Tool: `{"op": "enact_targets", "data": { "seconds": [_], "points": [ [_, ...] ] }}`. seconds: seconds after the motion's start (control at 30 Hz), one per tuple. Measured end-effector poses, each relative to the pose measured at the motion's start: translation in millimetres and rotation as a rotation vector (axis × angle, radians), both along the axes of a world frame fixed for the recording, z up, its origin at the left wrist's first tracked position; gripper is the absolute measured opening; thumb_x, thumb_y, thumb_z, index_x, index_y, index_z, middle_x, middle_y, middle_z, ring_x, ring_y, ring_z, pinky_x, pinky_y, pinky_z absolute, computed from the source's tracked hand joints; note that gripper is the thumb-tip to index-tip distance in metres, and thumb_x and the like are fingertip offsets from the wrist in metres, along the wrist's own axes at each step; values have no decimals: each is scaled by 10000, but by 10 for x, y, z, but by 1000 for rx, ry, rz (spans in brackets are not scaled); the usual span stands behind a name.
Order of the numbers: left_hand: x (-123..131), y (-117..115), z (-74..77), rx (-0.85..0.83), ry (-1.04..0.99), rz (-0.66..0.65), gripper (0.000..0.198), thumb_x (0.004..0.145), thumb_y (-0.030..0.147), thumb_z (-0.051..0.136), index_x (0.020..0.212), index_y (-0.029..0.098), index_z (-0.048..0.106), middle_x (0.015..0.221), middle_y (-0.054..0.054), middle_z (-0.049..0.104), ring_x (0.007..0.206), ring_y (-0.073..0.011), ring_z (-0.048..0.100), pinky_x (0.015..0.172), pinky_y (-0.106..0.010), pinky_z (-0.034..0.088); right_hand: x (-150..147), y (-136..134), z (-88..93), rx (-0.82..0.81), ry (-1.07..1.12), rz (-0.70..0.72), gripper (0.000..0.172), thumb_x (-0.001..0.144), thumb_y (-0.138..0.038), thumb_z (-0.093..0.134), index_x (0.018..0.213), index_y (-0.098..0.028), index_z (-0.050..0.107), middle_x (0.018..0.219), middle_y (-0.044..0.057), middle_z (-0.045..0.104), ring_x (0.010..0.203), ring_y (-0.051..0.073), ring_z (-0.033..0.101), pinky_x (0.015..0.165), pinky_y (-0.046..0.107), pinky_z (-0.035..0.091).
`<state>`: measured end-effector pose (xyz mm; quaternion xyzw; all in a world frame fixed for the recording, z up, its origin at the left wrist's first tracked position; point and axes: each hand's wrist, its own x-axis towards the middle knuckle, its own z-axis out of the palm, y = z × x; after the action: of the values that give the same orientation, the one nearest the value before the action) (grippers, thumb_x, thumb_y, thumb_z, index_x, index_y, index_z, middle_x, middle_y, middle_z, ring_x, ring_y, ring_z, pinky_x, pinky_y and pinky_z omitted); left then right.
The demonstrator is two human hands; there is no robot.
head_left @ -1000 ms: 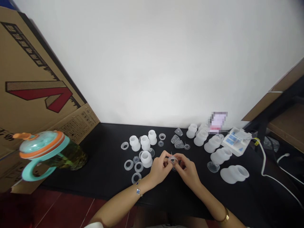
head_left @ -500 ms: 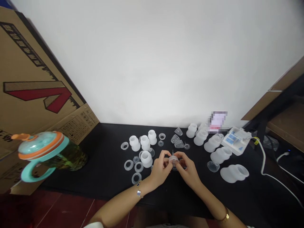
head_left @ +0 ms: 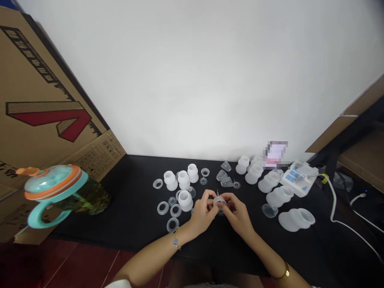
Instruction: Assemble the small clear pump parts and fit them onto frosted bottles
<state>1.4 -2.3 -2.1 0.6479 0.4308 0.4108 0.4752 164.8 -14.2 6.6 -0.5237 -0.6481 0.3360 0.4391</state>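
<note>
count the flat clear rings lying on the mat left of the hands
4, perhaps more hidden. One ring lies farthest left, one nearer the front, one beside the white cup, one by the left hand. Smaller clear pieces among the cups are unclear.

A plain white wall (head_left: 204,72) rises behind the black surface (head_left: 135,200). Reddish floor tiles (head_left: 69,268) show below, and a wooden shelf unit (head_left: 360,140) stands at right.

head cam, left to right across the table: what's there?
Brown cardboard box with red arrow → teal-and-orange lidded cup → clear plastic rings → left hand → small clear plastic part → right hand → translucent white silicone pieces → white cable.
</note>
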Motion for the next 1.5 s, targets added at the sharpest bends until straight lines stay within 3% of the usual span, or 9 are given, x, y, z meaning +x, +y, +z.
{"op": "enact_targets", "data": {
  "seconds": [0.43, 1.17, 1.5],
  "points": [
    [4, -4, -27, -22, -12, 31, 144, 965, 334, 554, 1027, 230, 475, 552, 96, 545, 440, -106, 513, 456, -185, 337, 4, -7, 23, 2, -11, 30, 317, 975, -482, 561, 1071, -210, 694, 782, 19, 690, 570, 146, 570, 486, 239, 407],
    [12, 2, -19, 17, 41, 20, 130, 973, 316, 541, 1029, 220, 474, 548, 95, 533, 458, -110, 513, 473, -198, 325, 7, -7, -9, 32, -71, 0, 263, 968, -432, 575, 1013, -207, 703, 751, 4, 667, 556, 139, 525, 505, 245, 386],
    [2, -6, -36, 34, 19, 29, 162, 1007, 368, 502, 1070, 219, 504, 578, 71, 580, 462, -116, 535, 461, -194, 335, 36, 0, -14, -40, -15, -2, 252, 947, -439, 602, 1011, -209, 682, 793, 18, 664, 598, 152, 547, 519, 250, 400]
  ]
}}
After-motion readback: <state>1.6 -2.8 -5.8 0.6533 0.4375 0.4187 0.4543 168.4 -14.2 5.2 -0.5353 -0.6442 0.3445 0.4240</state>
